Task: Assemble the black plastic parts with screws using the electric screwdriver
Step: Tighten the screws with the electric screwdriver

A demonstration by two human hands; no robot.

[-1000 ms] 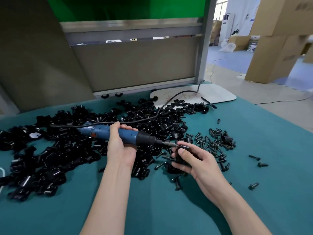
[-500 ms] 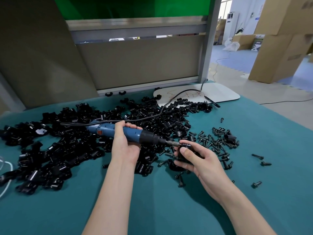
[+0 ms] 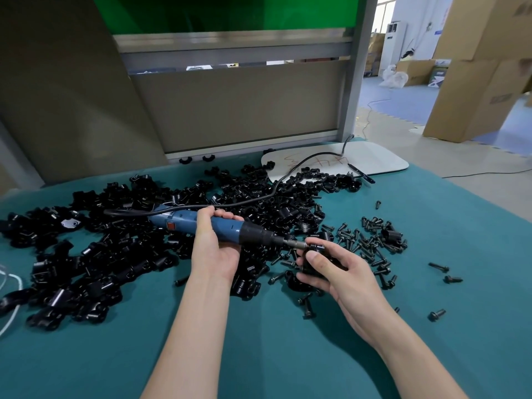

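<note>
Black plastic part [image 3: 316, 249] sits pinched between thumb and curled fingers of the right hand [image 3: 345, 272], low over the teal table [image 3: 288, 355]. Left of the part, the left hand [image 3: 214, 249] wraps the blue electric screwdriver [image 3: 253, 235], its bit touching the part. Loose screws [image 3: 365, 240] lie right of the part; a pile of parts [image 3: 115, 254] spreads left of it.

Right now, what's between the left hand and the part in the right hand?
Head view: the electric screwdriver, its black nose and metal bit reaching the black plastic part; loose black parts underneath.
</note>
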